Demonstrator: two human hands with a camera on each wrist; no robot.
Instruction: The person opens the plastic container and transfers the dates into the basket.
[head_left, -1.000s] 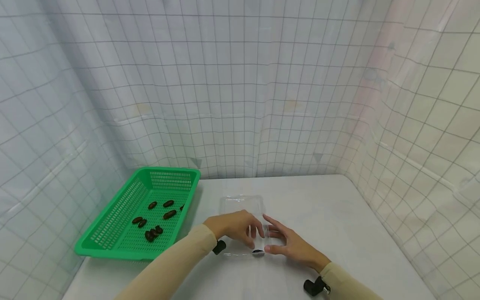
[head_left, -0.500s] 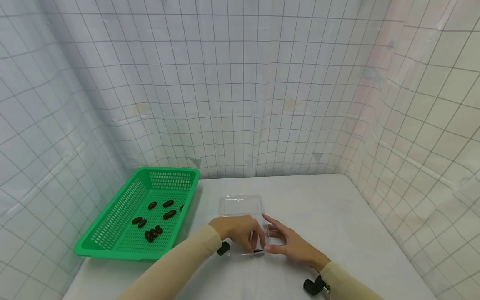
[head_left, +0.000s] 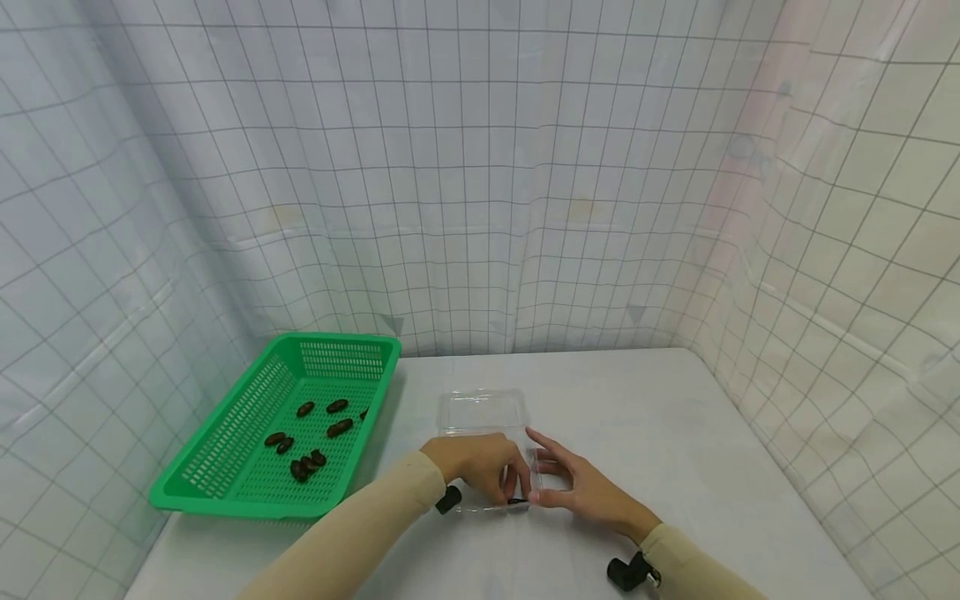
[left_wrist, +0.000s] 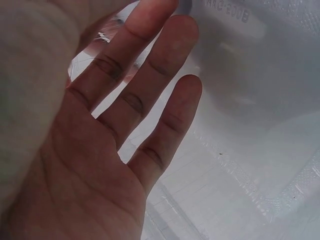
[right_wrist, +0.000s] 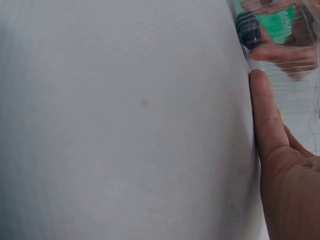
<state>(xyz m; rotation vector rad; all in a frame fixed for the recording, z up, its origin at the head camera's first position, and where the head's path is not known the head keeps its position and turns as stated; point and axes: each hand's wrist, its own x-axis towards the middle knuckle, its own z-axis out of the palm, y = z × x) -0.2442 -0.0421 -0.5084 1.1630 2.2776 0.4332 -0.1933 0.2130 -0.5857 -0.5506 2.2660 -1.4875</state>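
A green perforated plastic basket sat at the white table's left edge, holding several dark oval dates.

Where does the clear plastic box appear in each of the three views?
Head view: clear plastic box at lower centre of the table, between both hands.
Left wrist view: it fills the right side, behind the left hand.
Right wrist view: only its corner shows at top right, against the right hand.
Shared landmark: the dark date inside the box.
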